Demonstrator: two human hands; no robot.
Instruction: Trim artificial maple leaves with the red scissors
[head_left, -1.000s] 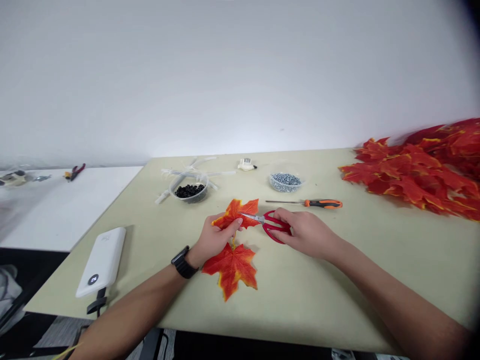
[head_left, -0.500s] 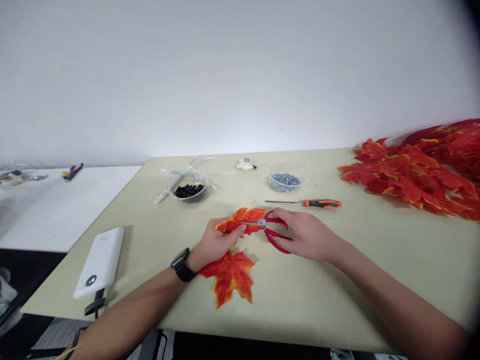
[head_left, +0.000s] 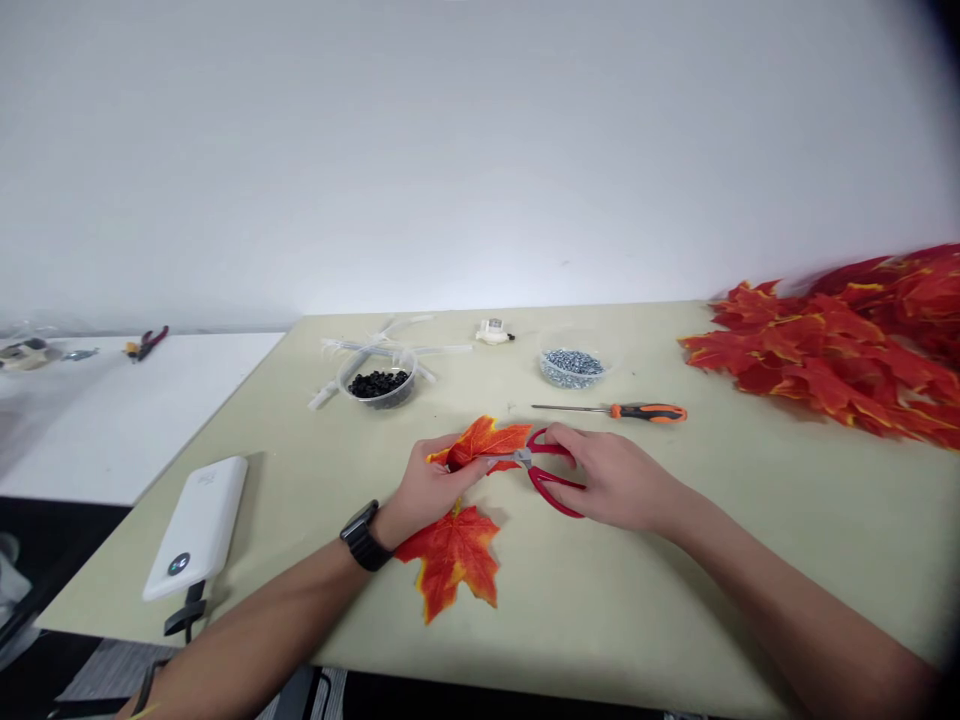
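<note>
My left hand, with a dark watch on its wrist, pinches an orange-red artificial maple leaf. Fingers of my right hand are in the handles of red-handled scissors. The scissor blades point left and lie against the held leaf near my left fingertips; their tips are hidden. A second maple leaf hangs or lies just below my left hand, spread flat, its stem end under the fingers.
Behind my hands are a bowl of black pieces, a bowl of silvery screws, a screwdriver and a small white device. Red leaves pile at right. A white power bank lies left; pliers lie farther back.
The scissors and my right hand have shifted slightly down. The held leaf has turned a little in my left hand, and the lower leaf has moved slightly left.
</note>
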